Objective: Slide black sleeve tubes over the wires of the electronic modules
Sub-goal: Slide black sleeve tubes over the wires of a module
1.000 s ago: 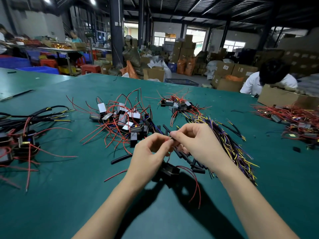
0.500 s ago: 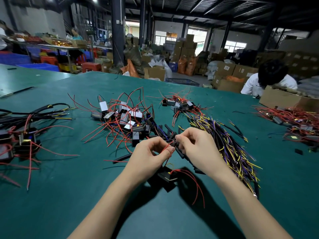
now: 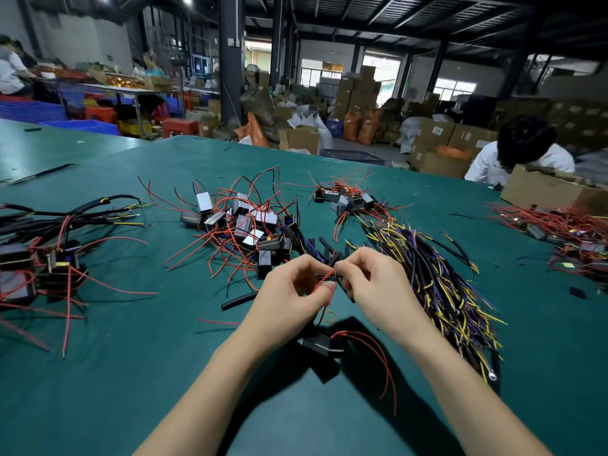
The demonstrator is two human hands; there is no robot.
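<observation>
Head view, item by item.

Left hand: fingers are curling and pinching a red wire near its free end. A second ago this hand was sitting a little higher and nearer the right hand; it is now sinking toward the table with the wire's loop showing plainly in front of the palm.

Right hand: fingers are pinching a black sleeve tube, whose mouth is meeting the wire tip just beside the left fingertips. Over the last second the two hands have been keeping their tips together while the tube end has been turning to face the wire. Whether the tip is already inside the tube cannot be told.

Electronic module: black block, hanging or resting just below the hands on the table, with a second red lead arcing out to the right. It is lying closer under the wrists than a second ago.

Reading for the task: the threading step is appearing to be in hand, alignment done or nearly so; the push of the tube down the wire is not yet showing.

Stock on the table:
- spare sleeve tube, lying left of the left hand;
- pile of modules with red wires, beyond the hands;
- bundle of yellow, purple and black wires, right of the right hand;
- sleeved harnesses, far left.

Background: a person in white is bending over a cardboard box.
</observation>
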